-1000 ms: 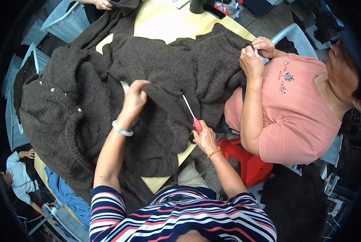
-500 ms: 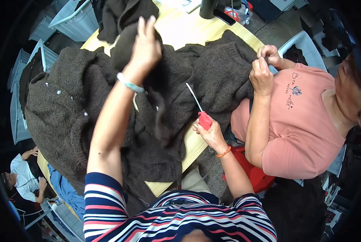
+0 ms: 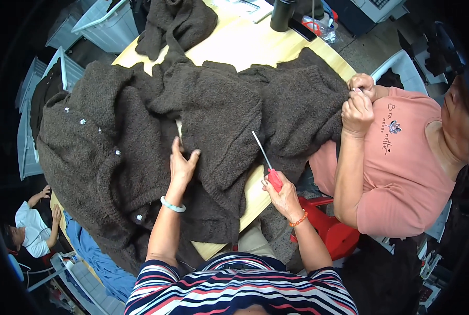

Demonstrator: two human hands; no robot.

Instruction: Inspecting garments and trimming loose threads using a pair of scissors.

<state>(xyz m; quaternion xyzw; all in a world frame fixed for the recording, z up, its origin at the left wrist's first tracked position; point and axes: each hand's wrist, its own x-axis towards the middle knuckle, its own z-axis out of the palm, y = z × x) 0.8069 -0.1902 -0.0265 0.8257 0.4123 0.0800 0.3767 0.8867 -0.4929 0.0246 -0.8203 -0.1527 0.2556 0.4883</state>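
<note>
My left hand (image 3: 182,167) lies flat on a dark brown knitted cardigan (image 3: 140,142) spread over a pale wooden table (image 3: 245,42), fingers pressing the fabric. My right hand (image 3: 283,193) grips a tool with a red handle and a thin metal shaft (image 3: 266,160), its tip resting on the knit near the table's edge. Small pale buttons run down the cardigan at the left. A person in a pink shirt (image 3: 402,173) sits at my right, both of their hands (image 3: 358,102) pinching the edge of another brown knitted piece (image 3: 292,105).
More brown knitwear (image 3: 174,23) is heaped at the table's far side. A dark bottle (image 3: 281,13) and a plastic bag (image 3: 321,26) stand at the back. Grey crates (image 3: 103,23) sit at the left, a red stool (image 3: 331,231) at the right, another person (image 3: 30,231) low left.
My left hand, raised high with fabric half a second ago, has come back down flat on the cardigan. My right hand with the tool has stayed near the table edge.
</note>
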